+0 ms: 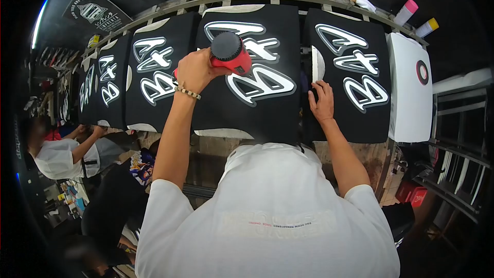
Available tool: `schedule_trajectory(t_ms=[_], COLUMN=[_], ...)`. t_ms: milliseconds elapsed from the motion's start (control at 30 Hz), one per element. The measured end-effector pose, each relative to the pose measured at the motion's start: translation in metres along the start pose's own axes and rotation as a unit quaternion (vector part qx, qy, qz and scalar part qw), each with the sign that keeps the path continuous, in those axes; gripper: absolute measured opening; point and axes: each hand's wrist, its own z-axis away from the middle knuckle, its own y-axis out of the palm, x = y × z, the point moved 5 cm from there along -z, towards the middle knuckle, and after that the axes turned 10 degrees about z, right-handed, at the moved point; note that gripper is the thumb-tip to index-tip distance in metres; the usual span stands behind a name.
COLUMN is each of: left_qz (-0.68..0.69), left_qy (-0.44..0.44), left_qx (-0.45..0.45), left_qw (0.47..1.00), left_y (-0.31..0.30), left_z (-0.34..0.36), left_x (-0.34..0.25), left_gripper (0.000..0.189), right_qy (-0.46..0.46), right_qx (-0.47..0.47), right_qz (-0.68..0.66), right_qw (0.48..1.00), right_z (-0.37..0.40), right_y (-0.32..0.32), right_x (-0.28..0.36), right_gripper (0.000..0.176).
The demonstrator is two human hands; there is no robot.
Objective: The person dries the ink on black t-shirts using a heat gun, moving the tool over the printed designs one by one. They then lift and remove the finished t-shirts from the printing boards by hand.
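My left hand (194, 69) is wrapped round a red heat gun (236, 63) with a black round end. The heat gun hangs over a black shirt (247, 116) that carries large white letters with a grey outline. My right hand (322, 102) rests with fingers stretched out at the left edge of the neighbouring black shirt (329, 62). Its fingertips are right by a pale curved board edge (318, 67). The lettering on this second shirt (365, 80) matches the first. The heat gun's nozzle is mostly hidden from above.
More lettered black shirts (149, 67) lie in a row to the left. At the right end sits a white panel (409, 87) with a dark ring. A pink-capped can (406, 11) and a yellow-capped can (427, 27) stand behind. Another person (67, 157) works at far left.
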Motion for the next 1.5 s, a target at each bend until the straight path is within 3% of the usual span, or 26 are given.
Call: schedule_trajectory(t_ms=[100, 200, 367, 467, 700, 800, 900, 1033, 1167, 1500], left_qz=[0.036, 0.031, 0.068, 0.076, 0.086, 0.112, 0.048, 0.039, 0.023, 0.059], left_qy=[0.010, 0.028, 0.086, 0.104, 0.146, 0.159, 0.101, 0.047, -0.020, -0.002], left_qx=[-0.038, -0.003, -0.021, 0.040, 0.059, 0.000, 0.038, -0.005, 0.016, -0.083], left_qw=[0.999, 0.999, 0.994, 0.991, 0.984, 0.981, 0.993, 0.998, 0.999, 0.995], left_y=[0.005, 0.013, 0.034, 0.036, 0.035, 0.018, 0.008, -0.004, -0.009, 0.019], left_z=[0.000, -0.007, 0.001, 0.011, 0.040, 0.055, 0.068, 0.092, 0.111, 0.110], left_x=[-0.004, -0.011, -0.036, -0.057, -0.047, -0.041, -0.021, -0.012, -0.016, -0.054], left_gripper=[0.055, 0.053, 0.051, 0.051, 0.053, 0.052, 0.052, 0.052, 0.050, 0.054], right_qy=[0.018, 0.025, 0.032, 0.019, -0.006, -0.019, -0.056, -0.112, -0.147, -0.194], right_qx=[0.008, 0.000, 0.003, 0.005, -0.007, 0.013, 0.032, 0.050, 0.093, 0.109], right_qz=[-0.011, -0.004, 0.034, 0.061, 0.086, 0.056, 0.025, -0.004, -0.004, -0.017], right_qw=[1.000, 1.000, 0.999, 0.998, 0.996, 0.998, 0.998, 0.992, 0.985, 0.975], right_z=[0.000, 0.001, -0.003, -0.003, -0.002, -0.010, -0.024, -0.043, -0.051, -0.049], right_y=[0.003, 0.006, 0.002, 0.005, 0.003, 0.005, 0.013, 0.025, 0.029, 0.025], right_x=[-0.002, 0.001, 0.017, 0.015, 0.021, 0.027, 0.030, 0.025, 0.017, 0.012], right_gripper=[0.032, 0.033, 0.036, 0.038, 0.036, 0.038, 0.038, 0.038, 0.040, 0.044])
